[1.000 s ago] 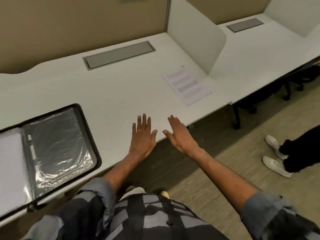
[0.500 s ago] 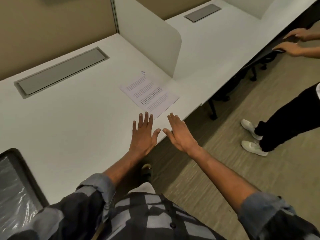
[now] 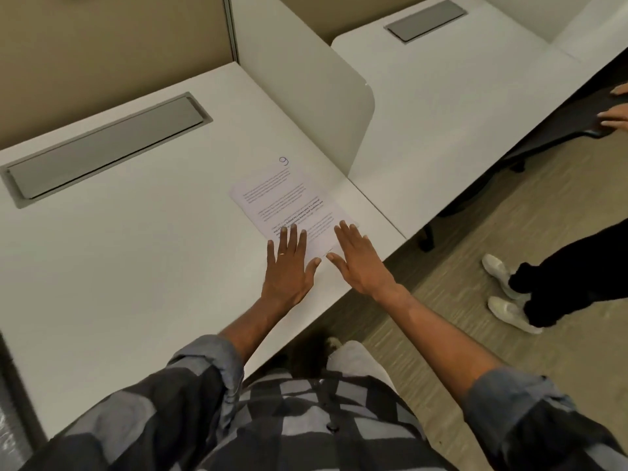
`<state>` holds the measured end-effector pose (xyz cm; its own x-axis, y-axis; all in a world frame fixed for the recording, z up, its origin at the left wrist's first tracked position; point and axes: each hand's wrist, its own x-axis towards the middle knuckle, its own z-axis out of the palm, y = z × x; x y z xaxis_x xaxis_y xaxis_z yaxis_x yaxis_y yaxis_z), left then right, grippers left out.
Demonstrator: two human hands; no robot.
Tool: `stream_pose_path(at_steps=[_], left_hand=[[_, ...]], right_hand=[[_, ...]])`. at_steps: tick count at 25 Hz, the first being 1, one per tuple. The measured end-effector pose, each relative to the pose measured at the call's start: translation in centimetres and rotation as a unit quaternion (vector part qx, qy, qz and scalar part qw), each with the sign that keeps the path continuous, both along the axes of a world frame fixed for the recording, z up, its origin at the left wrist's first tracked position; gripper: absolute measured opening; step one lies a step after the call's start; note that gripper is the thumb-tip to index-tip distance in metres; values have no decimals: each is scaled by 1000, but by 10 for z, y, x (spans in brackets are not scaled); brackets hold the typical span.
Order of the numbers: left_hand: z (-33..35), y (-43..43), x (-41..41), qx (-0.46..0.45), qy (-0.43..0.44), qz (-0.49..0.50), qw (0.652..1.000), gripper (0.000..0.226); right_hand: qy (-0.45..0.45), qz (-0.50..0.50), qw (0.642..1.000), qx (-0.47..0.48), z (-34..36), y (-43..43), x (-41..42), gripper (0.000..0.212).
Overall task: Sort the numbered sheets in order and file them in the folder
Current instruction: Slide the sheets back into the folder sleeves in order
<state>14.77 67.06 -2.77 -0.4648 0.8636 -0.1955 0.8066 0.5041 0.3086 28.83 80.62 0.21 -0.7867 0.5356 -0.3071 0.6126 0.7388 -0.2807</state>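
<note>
A stack of white printed sheets lies on the white desk near its right front corner, with a handwritten 9 at the top sheet's far corner. My left hand is flat with straight fingers, its fingertips over the near edge of the sheets. My right hand is also flat and spread, its fingers over the near right corner of the sheets. Only a sliver of the black folder with its clear plastic shows at the far left edge.
A white divider panel stands just behind the sheets, between this desk and the neighbouring one. A grey cable cover is set into the desk at the back left. Another person in black trousers and white shoes stands to the right, hands on a chair.
The view has swung right, so the folder has slid almost out of sight. Both flat hands have moved forward from short of the sheets to over their near edge.
</note>
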Motion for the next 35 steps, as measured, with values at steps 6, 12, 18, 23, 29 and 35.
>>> stream_pose_path(at_steps=[6, 12, 18, 23, 29, 35], left_hand=[[-19, 18, -8, -26, 11, 40, 999, 59], [-27, 42, 12, -77, -27, 120, 989, 69], [-23, 62, 29, 108, -153, 351, 917, 59], [-12, 74, 24, 181, -208, 497, 823, 52], [4, 75, 12, 273, -299, 626, 667, 79], [14, 51, 18, 311, -340, 577, 674, 36]], right_hand=[[-5, 79, 997, -18, -32, 73, -41, 73], [-87, 229, 970, -7, -43, 122, -56, 79], [-69, 277, 958, 14, -52, 131, -48, 80], [-86, 295, 951, 36, -51, 127, -44, 78], [-84, 320, 943, 34, -47, 131, -40, 80], [-1, 260, 965, -45, -37, 132, -46, 79]])
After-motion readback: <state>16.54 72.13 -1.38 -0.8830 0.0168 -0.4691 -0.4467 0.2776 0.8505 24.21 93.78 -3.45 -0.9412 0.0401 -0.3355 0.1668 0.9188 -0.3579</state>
